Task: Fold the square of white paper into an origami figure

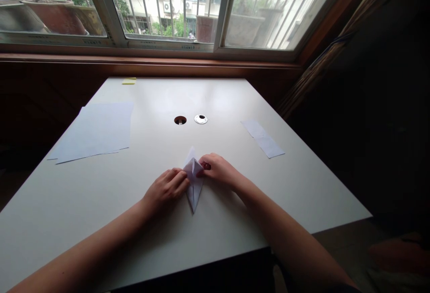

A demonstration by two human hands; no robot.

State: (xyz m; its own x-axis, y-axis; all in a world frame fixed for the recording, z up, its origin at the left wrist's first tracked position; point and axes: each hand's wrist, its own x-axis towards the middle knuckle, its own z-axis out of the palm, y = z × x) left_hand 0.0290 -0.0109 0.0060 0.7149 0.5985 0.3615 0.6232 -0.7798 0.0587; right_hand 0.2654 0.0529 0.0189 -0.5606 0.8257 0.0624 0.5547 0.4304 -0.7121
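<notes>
A white sheet of paper folded into a narrow diamond, the folded paper (194, 185), lies on the white table (161, 257) with one point toward me. At its left edge my left hand (169, 184) is closed, fingers curled and pressing on the paper. My right hand (217, 170) grips the upper right edge between thumb and fingers. A crease runs down the middle of the diamond, and a paler tip sticks out at the far end. The fingertips partly cover both side corners.
Several flat paper sheets (97, 127) lie at the left. A creased paper strip (264, 138) rests at the right. Behind the folded paper are a round cable hole (180, 120) and its loose cover (200, 119). A small yellow-edged piece (129, 81) sits near the window.
</notes>
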